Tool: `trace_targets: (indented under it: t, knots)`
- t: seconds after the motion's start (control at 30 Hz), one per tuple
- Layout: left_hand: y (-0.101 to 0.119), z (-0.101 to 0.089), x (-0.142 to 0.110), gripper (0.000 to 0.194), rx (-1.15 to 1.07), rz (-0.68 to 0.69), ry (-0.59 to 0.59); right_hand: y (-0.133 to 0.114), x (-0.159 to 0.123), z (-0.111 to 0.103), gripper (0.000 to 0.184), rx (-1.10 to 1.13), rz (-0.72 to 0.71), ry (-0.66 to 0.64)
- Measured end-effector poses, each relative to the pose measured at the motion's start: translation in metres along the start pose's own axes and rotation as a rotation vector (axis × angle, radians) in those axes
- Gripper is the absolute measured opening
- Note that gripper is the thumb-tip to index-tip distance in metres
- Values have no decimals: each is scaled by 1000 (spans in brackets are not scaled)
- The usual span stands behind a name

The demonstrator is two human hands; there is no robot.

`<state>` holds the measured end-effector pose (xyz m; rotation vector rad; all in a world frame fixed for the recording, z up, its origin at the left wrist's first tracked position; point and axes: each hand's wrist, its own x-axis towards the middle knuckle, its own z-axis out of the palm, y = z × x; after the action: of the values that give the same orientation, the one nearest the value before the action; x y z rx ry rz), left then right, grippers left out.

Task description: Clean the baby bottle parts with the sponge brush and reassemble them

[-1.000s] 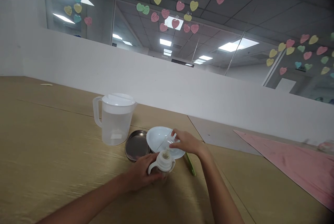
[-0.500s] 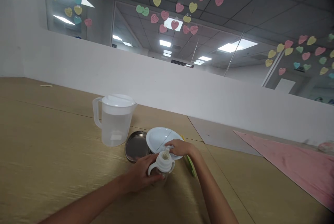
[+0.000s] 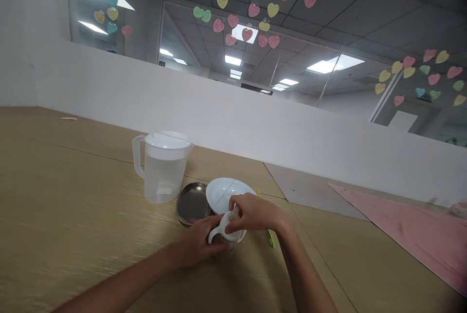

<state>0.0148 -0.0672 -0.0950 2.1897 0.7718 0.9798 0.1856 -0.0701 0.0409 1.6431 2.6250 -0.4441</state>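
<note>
A baby bottle [image 3: 226,235] with white side handles and a clear teat stands upright in front of me. My left hand [image 3: 199,242] is wrapped round its left side, by the handle. From above and the right, my right hand [image 3: 251,213] grips the white collar around the teat, its fingers hiding part of the top. Just behind the bottle sits a white oval bowl [image 3: 222,187] with a thin line across it. A round dark metal dish [image 3: 193,203] lies to the bowl's left.
A translucent lidded pitcher [image 3: 165,174] stands at the back left. Partly behind my right hand is a green and yellow utensil [image 3: 270,239]. A pink cloth [image 3: 408,230] covers the table's right side. The white wall [image 3: 219,113] borders the back.
My right hand has come from the bowl onto the top of the bottle and closed on its collar. My left hand stays on the bottle. The view has shifted slightly.
</note>
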Motion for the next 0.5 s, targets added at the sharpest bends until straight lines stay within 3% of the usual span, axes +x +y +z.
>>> trace_targets:
  t: [0.13, 0.27, 0.4, 0.5]
  knots:
    - [2, -1, 0, 52, -36, -1, 0, 0, 2, -2, 38, -27, -94, -61]
    - [3, -1, 0, 45, -44, -6, -37, 6, -1, -7, 46, 33, -275, -130]
    - [4, -1, 1, 53, -34, -9, -35, 8, -1, -8, 49, 132, -201, -42]
    - [4, 0, 1, 57, -44, 17, -16, 5, 1, -7, 29, 147, -95, 84]
